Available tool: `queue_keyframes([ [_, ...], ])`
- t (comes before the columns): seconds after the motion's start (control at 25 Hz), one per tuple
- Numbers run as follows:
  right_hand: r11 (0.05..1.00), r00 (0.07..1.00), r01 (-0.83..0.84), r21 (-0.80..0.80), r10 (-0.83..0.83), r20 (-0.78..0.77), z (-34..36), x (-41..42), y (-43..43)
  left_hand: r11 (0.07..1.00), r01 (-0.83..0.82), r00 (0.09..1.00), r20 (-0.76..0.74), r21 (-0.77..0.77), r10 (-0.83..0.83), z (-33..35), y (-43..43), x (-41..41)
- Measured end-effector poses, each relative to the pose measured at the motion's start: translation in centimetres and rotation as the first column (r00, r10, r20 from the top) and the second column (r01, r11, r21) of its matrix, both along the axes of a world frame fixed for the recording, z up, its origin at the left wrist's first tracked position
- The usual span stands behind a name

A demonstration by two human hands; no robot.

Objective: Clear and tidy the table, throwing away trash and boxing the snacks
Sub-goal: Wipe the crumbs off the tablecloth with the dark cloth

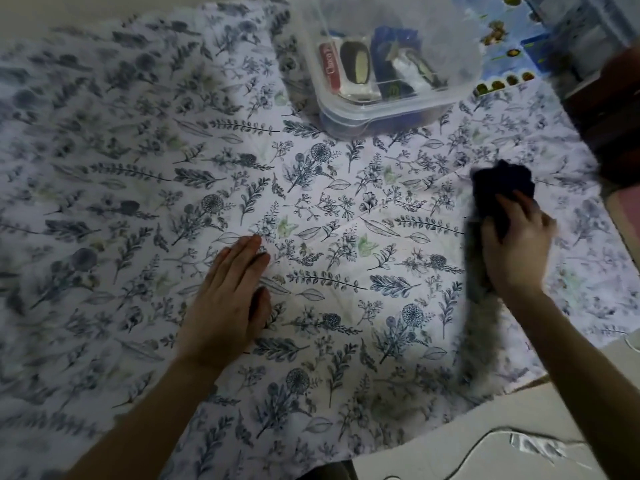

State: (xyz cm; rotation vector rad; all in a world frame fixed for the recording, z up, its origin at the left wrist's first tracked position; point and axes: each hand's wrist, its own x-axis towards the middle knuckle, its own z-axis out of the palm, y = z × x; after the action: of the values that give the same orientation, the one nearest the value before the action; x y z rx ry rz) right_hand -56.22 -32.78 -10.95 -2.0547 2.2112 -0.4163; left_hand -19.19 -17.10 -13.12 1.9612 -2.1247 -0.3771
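Note:
A floral blue-and-white tablecloth [329, 209] covers the table. My left hand [230, 299] lies flat on it near the middle, fingers together, holding nothing. My right hand [516, 244] presses a dark blue cloth [498, 192] onto the tablecloth at the right side; the cloth is blurred. At the far edge stands a clear plastic box [377, 112] holding several wrapped snacks [353, 62], among them a red packet and dark-wrapped ones.
A blue patterned surface [502, 57] lies behind the box at the back right. Dark furniture [616, 126] stands at the right edge. A white surface [467, 441] with a cable and a small wrapper [540, 445] sits at the lower right.

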Motion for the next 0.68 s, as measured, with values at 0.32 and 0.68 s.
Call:
queue_keyframes([
  [0.32,0.837,0.837,-0.544,-0.052,0.546,0.043,0.4,18.5,10.0,1.000,-0.002,1.000,-0.018,-0.006,0.002,0.1,0.1,0.0],
  [0.68,0.696,0.696,-0.718,-0.010,0.717,-0.021,-0.2,-1.5,16.7,1.000,0.018,0.998,-0.052,-0.011,-0.018,0.2,-0.1,0.0],
])
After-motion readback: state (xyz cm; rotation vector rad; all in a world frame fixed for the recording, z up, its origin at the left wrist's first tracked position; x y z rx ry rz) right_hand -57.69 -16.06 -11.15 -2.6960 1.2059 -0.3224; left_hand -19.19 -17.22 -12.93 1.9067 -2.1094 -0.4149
